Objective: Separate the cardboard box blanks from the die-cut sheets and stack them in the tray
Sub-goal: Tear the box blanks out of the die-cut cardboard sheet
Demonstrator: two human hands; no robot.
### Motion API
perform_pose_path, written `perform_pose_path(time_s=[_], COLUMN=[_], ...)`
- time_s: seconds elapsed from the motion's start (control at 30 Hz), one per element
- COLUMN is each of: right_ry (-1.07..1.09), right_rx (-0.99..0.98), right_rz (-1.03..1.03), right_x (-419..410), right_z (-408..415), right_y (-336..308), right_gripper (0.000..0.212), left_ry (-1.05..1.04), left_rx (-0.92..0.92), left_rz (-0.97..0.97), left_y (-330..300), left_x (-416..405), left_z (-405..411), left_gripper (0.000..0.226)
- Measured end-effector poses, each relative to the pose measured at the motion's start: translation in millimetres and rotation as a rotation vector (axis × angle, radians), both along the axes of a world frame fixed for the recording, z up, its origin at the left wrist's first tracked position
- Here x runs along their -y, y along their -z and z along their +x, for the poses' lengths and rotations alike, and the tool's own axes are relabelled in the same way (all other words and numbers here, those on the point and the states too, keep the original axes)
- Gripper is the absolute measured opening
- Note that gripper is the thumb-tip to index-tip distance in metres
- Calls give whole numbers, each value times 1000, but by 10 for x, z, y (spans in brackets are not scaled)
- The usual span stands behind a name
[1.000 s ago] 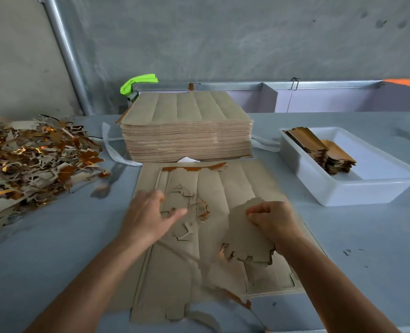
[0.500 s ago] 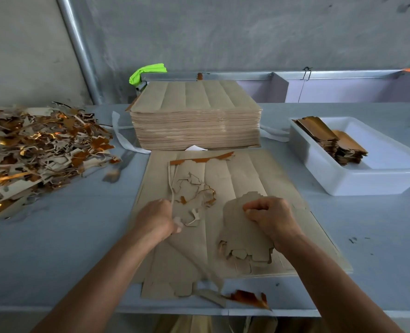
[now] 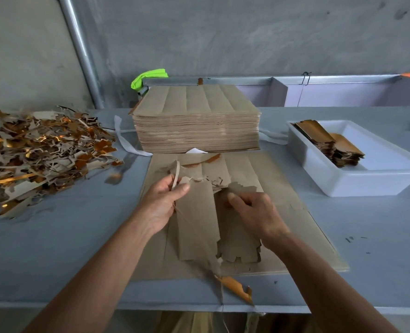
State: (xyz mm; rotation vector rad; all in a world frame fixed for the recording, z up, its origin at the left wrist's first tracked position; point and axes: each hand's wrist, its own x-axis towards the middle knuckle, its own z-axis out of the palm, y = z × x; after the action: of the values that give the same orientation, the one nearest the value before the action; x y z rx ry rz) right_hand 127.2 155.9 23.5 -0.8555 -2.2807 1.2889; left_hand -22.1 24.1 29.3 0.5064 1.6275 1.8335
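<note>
A brown die-cut sheet (image 3: pixel 292 207) lies flat on the table in front of me. My left hand (image 3: pixel 163 200) grips a thin strip of waste trim (image 3: pixel 176 171) and lifts a long box blank (image 3: pixel 196 219) off the sheet. My right hand (image 3: pixel 252 212) pinches the top edge of a small stack of separated blanks (image 3: pixel 237 246) beside it. A white tray (image 3: pixel 357 186) at the right holds two short stacks of finished blanks (image 3: pixel 331 145). A tall pile of uncut sheets (image 3: pixel 196 123) stands behind.
A heap of brown and copper-coloured offcuts (image 3: pixel 38 150) covers the table's left side. A loose copper scrap (image 3: pixel 235 287) lies at the front edge. White strapping (image 3: pixel 124 140) trails beside the tall pile. A metal pole (image 3: pixel 83 51) and a green cloth (image 3: pixel 148 76) are at the back.
My left hand rose from the sheet, pulling a trim strip and a long blank up with it. My right hand shifted left with its blanks. The view tilted down slightly.
</note>
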Motion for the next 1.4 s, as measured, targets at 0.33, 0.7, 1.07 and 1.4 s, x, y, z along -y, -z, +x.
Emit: perform_pose_path(time_s=[0.33,0.7,1.07,1.4], right_ry=[161,548,528,271], right_rx=[-165,-326,-329,-173], right_rz=[-373,-407,-336,-124], right_x=[20,-549,-475,-467], right_z=[33,405,121,-25], right_y=[-50,-36,2,60], right_gripper=[25,18,18,43], left_ry=[-171,-460,-496,-217], left_rx=[60,-353,-808,-617], left_rz=[-16,-508,-982,-1027], left_y=[94,317,95,306], left_x=[-116,362,-222,-684], left_z=[66,-552,-359,-383], left_gripper=[20,25,93,73])
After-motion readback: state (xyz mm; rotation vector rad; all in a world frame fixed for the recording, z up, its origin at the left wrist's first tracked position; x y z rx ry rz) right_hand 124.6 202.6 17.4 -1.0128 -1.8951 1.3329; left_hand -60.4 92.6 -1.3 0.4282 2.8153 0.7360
